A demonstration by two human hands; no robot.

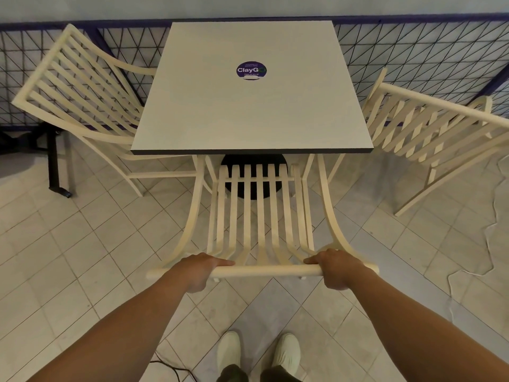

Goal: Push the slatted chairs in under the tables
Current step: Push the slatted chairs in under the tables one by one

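A cream slatted chair (260,216) stands right in front of me, its seat hidden beneath the near edge of a square grey table (252,114). My left hand (198,270) and my right hand (337,268) both grip the chair's top rail, one near each end. A second slatted chair (74,86) sits at the table's left side, its seat partly under the top. A third slatted chair (429,133) stands at the right side, angled away from the table.
A round purple sticker (251,70) marks the tabletop. A dark mesh fence (413,56) runs behind the table. A black stand leg (56,164) is at the left, and a white cable (490,244) trails over the floor tiles at the right. My shoes (257,351) are below.
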